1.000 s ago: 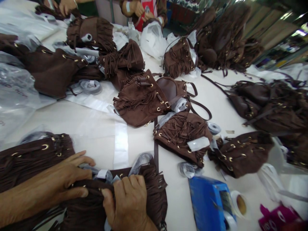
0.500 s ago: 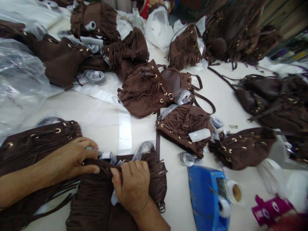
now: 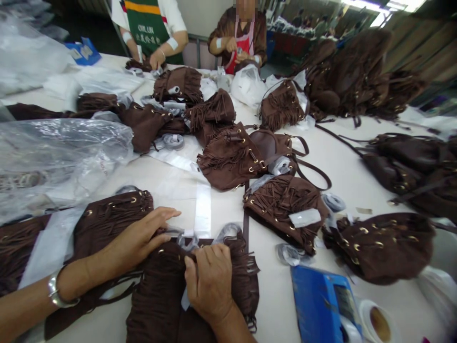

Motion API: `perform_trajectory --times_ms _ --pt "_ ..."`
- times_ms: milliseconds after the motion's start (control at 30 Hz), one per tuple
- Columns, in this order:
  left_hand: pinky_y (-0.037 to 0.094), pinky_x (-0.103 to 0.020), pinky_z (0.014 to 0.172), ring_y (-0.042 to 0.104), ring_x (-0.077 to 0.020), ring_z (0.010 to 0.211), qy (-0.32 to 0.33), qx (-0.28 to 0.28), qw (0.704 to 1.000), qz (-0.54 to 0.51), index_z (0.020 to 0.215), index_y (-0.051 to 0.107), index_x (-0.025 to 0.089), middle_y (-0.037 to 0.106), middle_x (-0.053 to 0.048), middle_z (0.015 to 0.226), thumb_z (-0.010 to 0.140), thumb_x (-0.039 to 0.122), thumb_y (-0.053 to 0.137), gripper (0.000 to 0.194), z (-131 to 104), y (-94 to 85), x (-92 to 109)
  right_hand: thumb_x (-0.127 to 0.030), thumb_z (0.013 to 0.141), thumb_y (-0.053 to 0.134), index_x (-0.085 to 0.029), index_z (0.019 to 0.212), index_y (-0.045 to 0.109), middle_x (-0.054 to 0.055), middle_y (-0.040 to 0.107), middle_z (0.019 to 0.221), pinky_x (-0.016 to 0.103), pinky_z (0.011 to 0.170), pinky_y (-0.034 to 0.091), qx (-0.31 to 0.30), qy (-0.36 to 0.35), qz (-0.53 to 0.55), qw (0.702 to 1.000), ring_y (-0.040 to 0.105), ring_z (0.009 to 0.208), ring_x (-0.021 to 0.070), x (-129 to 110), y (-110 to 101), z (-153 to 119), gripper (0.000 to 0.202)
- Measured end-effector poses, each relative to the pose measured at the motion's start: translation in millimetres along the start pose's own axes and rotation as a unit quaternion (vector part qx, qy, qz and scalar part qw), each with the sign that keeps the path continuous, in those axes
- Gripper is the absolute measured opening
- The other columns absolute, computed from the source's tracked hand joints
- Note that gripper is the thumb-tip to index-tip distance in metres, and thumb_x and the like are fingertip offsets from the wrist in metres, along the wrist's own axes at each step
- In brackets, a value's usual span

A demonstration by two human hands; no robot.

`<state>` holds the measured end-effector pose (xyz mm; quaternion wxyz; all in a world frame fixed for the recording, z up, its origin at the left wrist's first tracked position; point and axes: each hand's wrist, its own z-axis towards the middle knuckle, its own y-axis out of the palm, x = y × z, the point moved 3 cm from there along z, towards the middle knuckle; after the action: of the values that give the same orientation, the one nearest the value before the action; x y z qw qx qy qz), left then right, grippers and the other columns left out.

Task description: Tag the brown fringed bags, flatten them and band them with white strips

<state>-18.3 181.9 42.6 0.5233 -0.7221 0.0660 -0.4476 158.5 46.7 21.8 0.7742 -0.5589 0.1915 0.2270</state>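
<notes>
A dark brown fringed bag (image 3: 160,295) lies at the front of the table. My right hand (image 3: 210,278) is closed on its top edge, fingers curled over it. Over the bag's upper left corner is my left hand (image 3: 143,236), its fingers stretched out and apart from the thumb; it wears a silver bracelet at the wrist. Grey wrapped straps (image 3: 187,242) lie along the bag's top edge. Another fringed bag (image 3: 107,224) with gold eyelets lies beneath and behind my left forearm.
More brown bags (image 3: 228,159) are spread over the white table (image 3: 264,290). A blue tape dispenser (image 3: 314,305) and a tape roll (image 3: 380,324) are at the front right. Plastic wrapping (image 3: 64,162) covers the left. Two people work across the table.
The view has tilted up, showing the people opposite. My left hand has let go of the bag's top edge and its fingers have opened. My right hand keeps its hold.
</notes>
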Motion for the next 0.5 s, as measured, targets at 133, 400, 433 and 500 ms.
perform_trajectory --times_ms 133,400,433,500 --pt "0.046 -0.035 0.106 0.063 -0.0206 0.118 -0.03 -0.084 0.994 -0.063 0.128 0.062 0.024 0.068 -0.005 0.128 0.096 0.031 0.05 0.035 12.5 6.5 0.6 -0.024 0.095 0.047 -0.021 0.083 0.052 0.004 0.055 0.077 0.044 0.08 0.034 0.001 -0.017 0.008 1.0 0.048 0.077 0.0227 -0.3 -0.3 -1.5 0.013" --pt "0.047 -0.026 0.099 0.066 -0.0158 0.106 0.038 -0.218 0.965 -0.138 0.113 0.07 0.028 0.073 0.0 0.112 0.097 0.024 0.044 0.031 22.5 -3.4 24.6 -0.021 0.093 0.049 -0.02 0.085 0.053 0.003 0.055 0.075 0.043 0.078 0.035 0.023 -0.045 0.031 0.998 0.048 0.076 0.0222 -1.8 -0.6 -3.7 0.009" --pt "0.047 -0.025 0.099 0.066 -0.0161 0.105 0.036 -0.233 0.963 -0.129 0.113 0.07 0.028 0.072 -0.001 0.112 0.099 0.029 0.044 0.029 21.5 -5.5 27.0 -0.021 0.094 0.048 -0.02 0.085 0.053 0.003 0.055 0.075 0.043 0.078 0.035 0.023 -0.046 0.03 0.998 0.048 0.075 0.022 -1.9 -0.4 -3.5 0.01" --pt "0.047 -0.025 0.097 0.065 -0.0172 0.105 0.036 -0.24 0.966 -0.085 0.119 0.067 0.03 0.07 -0.001 0.114 0.097 0.04 0.051 0.029 19.9 -8.1 30.1 -0.02 0.094 0.048 -0.02 0.085 0.052 0.003 0.055 0.074 0.043 0.079 0.035 0.025 -0.046 0.026 0.998 0.049 0.075 0.0217 -1.8 0.3 -3.3 0.011"
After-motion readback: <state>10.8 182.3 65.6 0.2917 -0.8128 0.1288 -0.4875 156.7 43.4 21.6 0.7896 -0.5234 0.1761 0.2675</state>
